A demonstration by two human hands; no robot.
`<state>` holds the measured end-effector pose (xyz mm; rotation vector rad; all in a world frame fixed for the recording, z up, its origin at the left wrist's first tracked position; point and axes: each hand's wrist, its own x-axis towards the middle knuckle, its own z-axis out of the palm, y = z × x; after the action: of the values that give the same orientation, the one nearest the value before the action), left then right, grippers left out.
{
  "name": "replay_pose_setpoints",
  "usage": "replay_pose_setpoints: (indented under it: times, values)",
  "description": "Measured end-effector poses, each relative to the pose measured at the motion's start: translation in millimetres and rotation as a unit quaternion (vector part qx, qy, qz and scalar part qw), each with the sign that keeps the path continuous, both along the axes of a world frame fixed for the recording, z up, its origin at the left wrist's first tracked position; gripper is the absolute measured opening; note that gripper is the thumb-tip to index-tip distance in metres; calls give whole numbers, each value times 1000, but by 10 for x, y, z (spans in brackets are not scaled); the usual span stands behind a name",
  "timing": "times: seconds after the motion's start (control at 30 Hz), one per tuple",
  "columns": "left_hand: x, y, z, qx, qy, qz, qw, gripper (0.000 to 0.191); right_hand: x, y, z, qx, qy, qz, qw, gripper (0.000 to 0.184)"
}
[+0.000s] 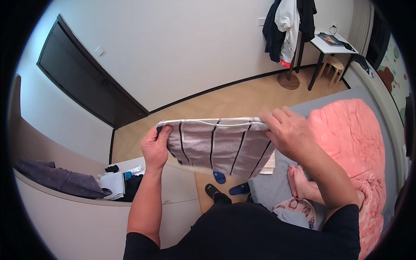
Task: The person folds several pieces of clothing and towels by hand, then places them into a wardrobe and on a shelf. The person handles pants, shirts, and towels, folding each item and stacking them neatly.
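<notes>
A grey-beige towel [224, 148] with dark stripes and a white edge hangs in the air before me, its upper edge stretched between my hands. My left hand [155, 143] grips its upper left corner, thumb on the near face. At the upper right corner, my right hand [286, 130] holds the edge with bent fingers; it looks slightly blurred. The towel's lower edge hangs free above the floor and the bed's near corner. Behind its lower right part, a beige checked cloth [268, 165] on the bed is partly hidden.
Right of me is a bed [269, 191] with a pink quilt [347, 136] and another person's bare feet [297, 182]. Blue slippers [239, 188] lie on the floor. At left, a white cabinet [177, 185] holds folded cloths [112, 185]. A coat stand [288, 80] stands by the far wall.
</notes>
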<state>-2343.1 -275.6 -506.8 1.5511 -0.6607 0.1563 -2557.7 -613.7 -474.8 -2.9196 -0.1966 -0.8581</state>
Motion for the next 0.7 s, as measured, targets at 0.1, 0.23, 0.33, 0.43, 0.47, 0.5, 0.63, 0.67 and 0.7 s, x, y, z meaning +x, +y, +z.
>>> replay_pose_setpoints:
  times: [0.1, 0.23, 0.33, 0.43, 0.47, 0.5, 0.63, 0.67, 0.7]
  values:
    - [-152, -116, 256, 53, -38, -17, 998, 22, -121, 65, 294, -25, 54, -25, 998, 61]
    - [-306, -278, 436, 39, -118, -143, 982, 16, -46, 378, 207, 184, 17, 80, 980, 47]
    - [-270, -330, 406, 179, -182, -161, 953, 15, 432, 484, -149, 243, 272, 81, 928, 34]
    - [-202, -309, 234, 251, -216, -120, 936, 14, 693, 437, -472, 288, 274, 58, 916, 26]
    - [-205, -286, 148, 262, -225, -101, 933, 15, 753, 401, -546, 293, 274, 53, 915, 25]
    - [-220, -259, 55, 273, -233, -83, 930, 15, 809, 372, -601, 292, 283, 29, 913, 24]
    - [-432, -241, -411, 247, -193, -26, 949, 20, 965, 338, -742, 350, 289, 6, 891, 28]
    - [-524, -252, -528, 236, -189, -34, 952, 19, 1012, 358, -788, 385, 294, -24, 874, 29]
    - [-633, -289, -654, 225, -186, -43, 955, 19, 1061, 387, -842, 426, 273, -33, 862, 30]
